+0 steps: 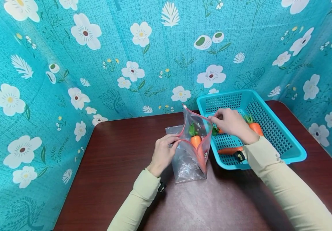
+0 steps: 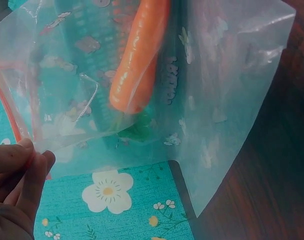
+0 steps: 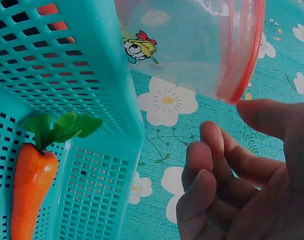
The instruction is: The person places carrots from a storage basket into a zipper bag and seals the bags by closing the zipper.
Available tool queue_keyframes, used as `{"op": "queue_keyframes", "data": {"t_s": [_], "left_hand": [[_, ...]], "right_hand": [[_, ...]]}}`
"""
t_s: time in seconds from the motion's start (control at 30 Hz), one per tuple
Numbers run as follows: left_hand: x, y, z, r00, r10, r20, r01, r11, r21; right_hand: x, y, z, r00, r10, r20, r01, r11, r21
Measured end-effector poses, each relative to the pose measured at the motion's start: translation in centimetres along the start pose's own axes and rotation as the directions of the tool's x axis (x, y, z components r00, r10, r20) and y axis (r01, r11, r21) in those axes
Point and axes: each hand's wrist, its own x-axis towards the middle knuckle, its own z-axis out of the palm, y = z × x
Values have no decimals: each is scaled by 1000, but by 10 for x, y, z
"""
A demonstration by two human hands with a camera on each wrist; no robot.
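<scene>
A clear zip bag (image 1: 187, 165) with a red zip edge stands partly open on the table, an orange carrot (image 1: 196, 141) with green leaves inside it. My left hand (image 1: 163, 152) pinches the red edge on the bag's left side; the left wrist view shows thumb and fingers meeting on the plastic. At the bag's upper right corner is my right hand (image 1: 231, 123). Its thumb (image 3: 262, 117) lies at the tip of the red edge, while the other fingers are loosely bent with a gap to the thumb.
A turquoise plastic basket (image 1: 281, 123) stands right of the bag, beneath my right forearm. In it lie a carrot (image 1: 256, 128) with green tops, a second carrot (image 1: 228, 150), and another partly hidden by the hand. Flowered turquoise cloth (image 1: 154, 64) hangs behind the dark table (image 1: 114, 166).
</scene>
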Motion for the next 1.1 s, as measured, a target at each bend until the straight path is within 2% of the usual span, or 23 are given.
{"op": "queue_keyframes", "data": {"t_s": [0.23, 0.53, 0.7, 1.1], "left_hand": [[-1, 1, 0, 1000, 2, 3, -2, 1000, -2], [-2, 0, 0, 1000, -5, 7, 5, 1000, 3], [-2, 0, 1, 1000, 0, 1, 0, 1000, 5], [-3, 0, 0, 1000, 14, -2, -14, 1000, 3]], "right_hand": [[2, 2, -4, 998, -36, -46, 36, 999, -3], [4, 3, -12, 995, -36, -88, 35, 999, -13], [8, 4, -17, 990, -69, -120, 69, 998, -7], [18, 12, -19, 992, -80, -98, 81, 997, 11]]}}
